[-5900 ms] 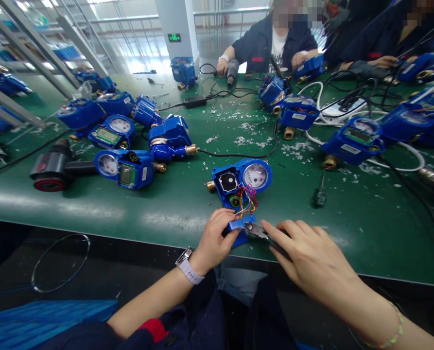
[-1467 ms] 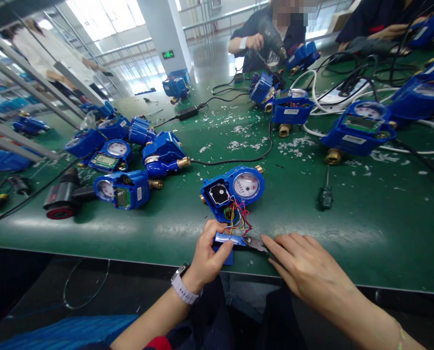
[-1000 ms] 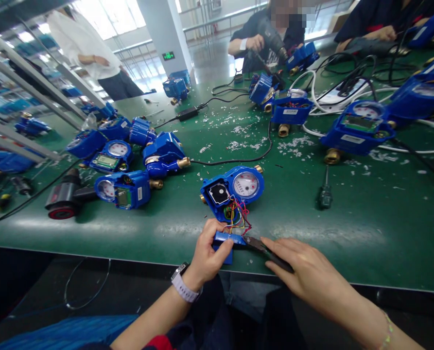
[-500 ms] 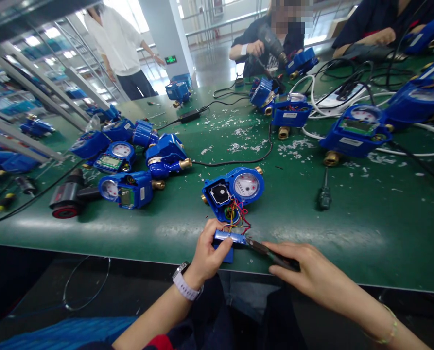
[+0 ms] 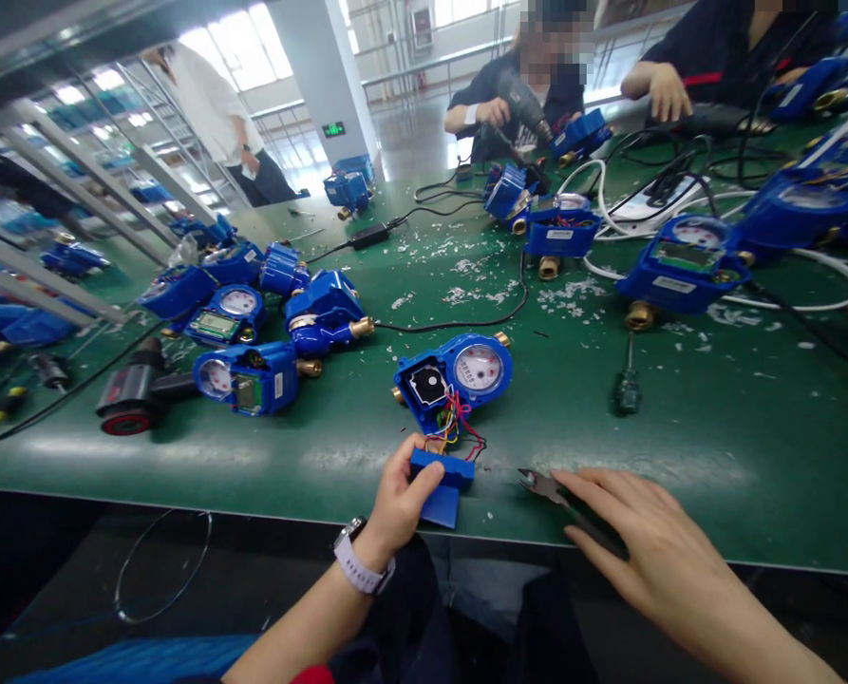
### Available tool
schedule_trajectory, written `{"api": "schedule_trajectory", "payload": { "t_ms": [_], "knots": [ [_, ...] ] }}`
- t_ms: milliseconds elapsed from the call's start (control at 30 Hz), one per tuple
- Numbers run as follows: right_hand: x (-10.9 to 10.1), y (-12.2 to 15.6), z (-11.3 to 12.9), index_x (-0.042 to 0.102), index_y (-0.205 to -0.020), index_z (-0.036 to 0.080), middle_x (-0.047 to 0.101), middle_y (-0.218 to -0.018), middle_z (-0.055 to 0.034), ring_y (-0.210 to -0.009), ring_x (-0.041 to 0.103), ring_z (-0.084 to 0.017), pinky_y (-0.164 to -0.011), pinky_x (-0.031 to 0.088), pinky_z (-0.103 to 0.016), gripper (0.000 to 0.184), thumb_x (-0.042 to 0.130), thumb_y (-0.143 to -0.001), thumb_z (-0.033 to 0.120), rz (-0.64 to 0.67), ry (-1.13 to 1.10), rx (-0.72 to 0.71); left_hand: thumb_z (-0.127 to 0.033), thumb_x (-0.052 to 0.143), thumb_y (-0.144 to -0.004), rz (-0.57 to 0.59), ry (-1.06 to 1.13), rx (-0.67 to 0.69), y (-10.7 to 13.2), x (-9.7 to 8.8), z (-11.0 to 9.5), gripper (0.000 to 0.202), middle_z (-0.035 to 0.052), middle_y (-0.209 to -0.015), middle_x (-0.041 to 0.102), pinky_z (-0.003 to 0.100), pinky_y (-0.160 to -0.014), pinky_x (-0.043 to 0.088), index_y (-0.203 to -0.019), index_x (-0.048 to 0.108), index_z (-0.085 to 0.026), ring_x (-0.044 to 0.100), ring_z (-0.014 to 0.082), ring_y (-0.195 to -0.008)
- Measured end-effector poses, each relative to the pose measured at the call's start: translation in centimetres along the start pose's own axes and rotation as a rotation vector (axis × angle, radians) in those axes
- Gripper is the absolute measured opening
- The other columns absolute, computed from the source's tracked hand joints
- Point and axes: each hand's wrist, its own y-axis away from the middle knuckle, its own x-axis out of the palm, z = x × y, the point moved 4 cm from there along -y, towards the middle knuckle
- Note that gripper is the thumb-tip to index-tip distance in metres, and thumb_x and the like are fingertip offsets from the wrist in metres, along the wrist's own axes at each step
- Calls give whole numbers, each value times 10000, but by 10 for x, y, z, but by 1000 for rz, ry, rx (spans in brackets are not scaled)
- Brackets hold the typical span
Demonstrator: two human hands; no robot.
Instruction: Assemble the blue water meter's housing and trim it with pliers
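L hand [image 5: 399, 499] grips the blue cover piece [image 5: 441, 478] at the near table edge: thumb over its top, fingers curled behind it. Cover sits just in front of the open water meter [image 5: 454, 377], and the coloured wires [image 5: 453, 429] run from the meter's open compartment down to the cover. Meter lies flat on the green table [image 5: 680, 427], dial face up, brass fittings at both ends.

R hand [image 5: 655, 551] lies palm down, fingers extended and loose, over the handles of the cutters [image 5: 548, 486]. Fingers rest on the tool w/o closing round it. Cutter tips point left toward the cover, close to it but apart.

Further out: screwdriver [image 5: 627, 380] to the right of the meter, upright along the table depth. Cluster of blue meters [image 5: 253, 313] and a black heat gun [image 5: 135, 394] to the left. White scraps [image 5: 466, 285] scattered mid-table. Black cable [image 5: 459, 318] curves behind the meter. Across the table, other persons' hands work on more meters; one holds a tool [image 5: 519, 100]
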Motion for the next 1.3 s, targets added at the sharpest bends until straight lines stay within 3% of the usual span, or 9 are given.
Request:
{"api": "schedule_trajectory", "payload": {
  "t_ms": [133, 300, 633, 1033, 1300],
  "knots": [
    [3, -4, 19, 492, -1287, 206, 575, -1098, -85, -958, 552, -245, -801, 481, -408, 318, 418, -1000, 320, -37, -59, 28, -426, 694, -759, -48, 315, -213, 4, 7, 2, 318, 14, -856, 631, 246, -696, 438, -938, 615, -175, 550, 143, -738],
    [12, -11, 44, 466, -1306, 185, 556, -1098, -88, -967, 522, -242, -809, 448, -385, 318, 426, -1001, 266, -84, -141, 36, -393, 715, -720, -107, 500, -314, 8, 15, 1, 318, 36, -902, 691, 282, -768, 497, -937, 636, -173, 616, 174, -817],
    [15, -20, 64, 493, -1293, 126, 552, -1072, -119, -943, 510, -266, -816, 385, -407, 325, 431, -978, 175, -178, -36, 43, -434, 749, -737, -135, 596, -255, 11, 23, 8, 361, 24, -914, 699, 279, -783, 508, -979, 642, -188, 635, 163, -817],
    [20, -22, 70, 486, -1292, 88, 601, -953, -111, -807, 553, -239, -691, 444, -372, 310, 390, -1008, 169, -189, -30, 9, -446, 769, -735, -146, 545, -202, 11, 23, 8, 370, 0, -902, 688, 247, -772, 494, -983, 635, -207, 630, 141, -806],
    [27, -18, 53, 465, -1320, 155, 607, -1085, -83, -952, 575, -215, -812, 500, -344, 319, 461, -1008, 220, -158, -339, 91, -445, 788, -714, -106, 570, -226, 10, 22, 9, 405, 11, -944, 692, 230, -787, 486, -1006, 650, -201, 622, 137, -839]
  ]
}}
